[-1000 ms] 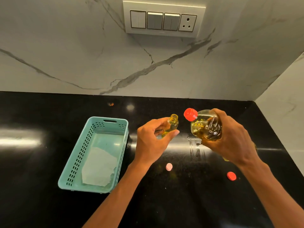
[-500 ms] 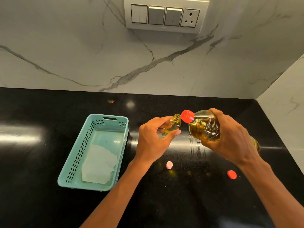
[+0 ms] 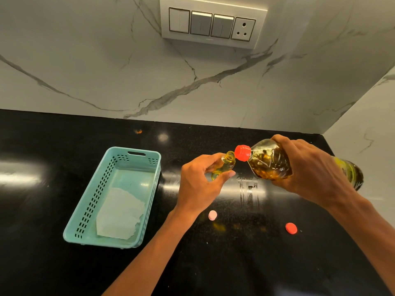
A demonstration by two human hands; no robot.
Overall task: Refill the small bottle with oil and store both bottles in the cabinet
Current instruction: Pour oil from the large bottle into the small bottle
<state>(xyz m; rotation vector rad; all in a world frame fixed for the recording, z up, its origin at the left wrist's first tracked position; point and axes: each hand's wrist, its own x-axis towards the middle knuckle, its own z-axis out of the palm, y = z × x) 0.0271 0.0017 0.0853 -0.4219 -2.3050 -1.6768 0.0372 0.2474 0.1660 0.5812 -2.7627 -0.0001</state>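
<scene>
Teal plastic forms the basket (image 3: 92, 201), which sits on the black countertop (image 3: 42, 263) with a white sheet of paper (image 3: 119, 214) lying in its near half. Just right of the basket, the left hand (image 3: 198, 184) grips the small bottle (image 3: 227, 165), thumb and fingers curled round its lower body. The bottle is held above the counter, uncapped and tilted, its open neck pointing away from the basket; yellow oil shows inside. A pink cap (image 3: 212, 215) lies on the counter right of the basket's near end, below that hand. High on the marble wall, up and right of the basket, is a switch panel (image 3: 211, 24). Further right of the basket, the large bottle (image 3: 269, 162) of oil is tipped almost onto its side, its red spout (image 3: 242, 152) pointing back toward the basket and meeting the small bottle's mouth. I cannot tell whether oil is flowing. The right hand (image 3: 314, 169) wraps round the large bottle's middle, fingers curled over it. Farthest right of the basket, a red cap (image 3: 291, 228) lies on the counter.
</scene>
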